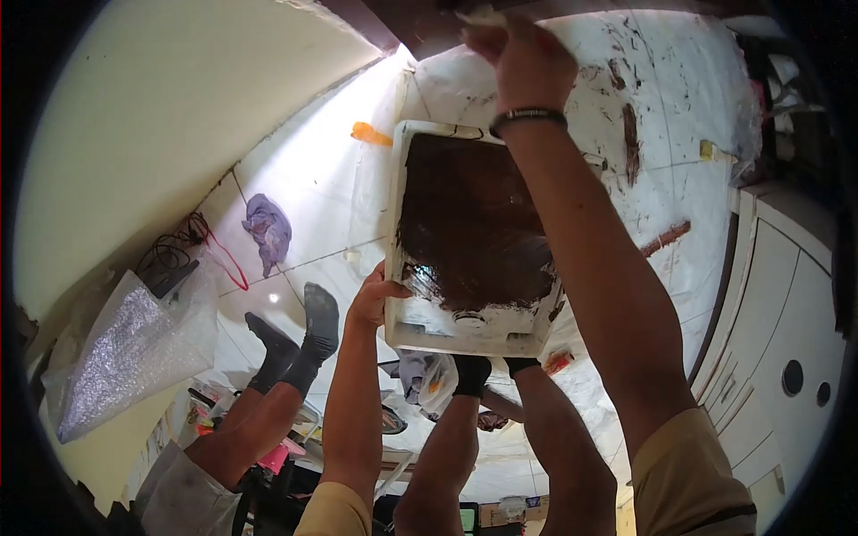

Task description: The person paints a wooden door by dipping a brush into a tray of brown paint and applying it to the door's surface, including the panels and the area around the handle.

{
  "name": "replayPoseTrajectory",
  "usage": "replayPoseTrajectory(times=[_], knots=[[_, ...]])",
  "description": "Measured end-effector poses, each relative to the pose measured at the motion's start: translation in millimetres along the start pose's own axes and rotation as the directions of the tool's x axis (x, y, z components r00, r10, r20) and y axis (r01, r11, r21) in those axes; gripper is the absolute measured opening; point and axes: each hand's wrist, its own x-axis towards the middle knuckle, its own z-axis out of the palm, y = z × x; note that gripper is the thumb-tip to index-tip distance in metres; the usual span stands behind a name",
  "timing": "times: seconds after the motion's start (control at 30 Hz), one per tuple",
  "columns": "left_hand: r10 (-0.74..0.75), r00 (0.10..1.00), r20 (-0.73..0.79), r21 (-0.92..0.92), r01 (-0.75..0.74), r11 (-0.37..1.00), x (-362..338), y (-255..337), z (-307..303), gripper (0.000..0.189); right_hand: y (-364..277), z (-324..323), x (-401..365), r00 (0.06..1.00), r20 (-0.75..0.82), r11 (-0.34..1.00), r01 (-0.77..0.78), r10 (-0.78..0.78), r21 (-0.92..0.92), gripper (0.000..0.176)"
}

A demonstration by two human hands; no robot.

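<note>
My left hand [368,299] grips the left rim of a white rectangular tray [420,338], its thumb over the edge. Dark brown paint-like stuff [474,223] coats most of the tray's inside, and the white bottom shows near the front. Beyond the far rim, my right hand [536,67], with a dark band at the wrist, reaches up to a dark brown surface [438,40] at the top of the view. A small pale thing [481,16] shows at its closed fingertips; its kind is too blurred to tell.
Another person's legs in dark socks [320,330] stand at the left. A purple-grey cloth [266,234], an orange piece [371,134] and bubble wrap [121,348] lie nearby. Brown smears mark the sheeted floor [670,107]. A white cabinet [760,304] stands at the right.
</note>
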Motion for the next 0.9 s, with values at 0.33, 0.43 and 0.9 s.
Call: replayPoseTrajectory(times=[0.33,0.43,0.9], knots=[[-0.006,0.999,0.05,-0.005,0.007,1.0,0.2,5.7,2.0,0.058,-0.1,-37.6,-19.2,0.977,-0.17,0.991,-0.135,0.132,-0.009,0.018],[-0.013,1.0,0.021,0.003,0.013,1.0,-1.5,6.1,3.9,0.058,13.4,-17.7,7.0,0.998,-0.033,0.972,0.049,-0.058,-0.228,0.021],[-0.008,1.0,-0.004,0.049,0.008,0.999,-0.6,17.8,1.5,0.061,-39.9,1.9,-10.3,0.795,0.462,0.071,0.527,-0.392,-0.847,0.017]])
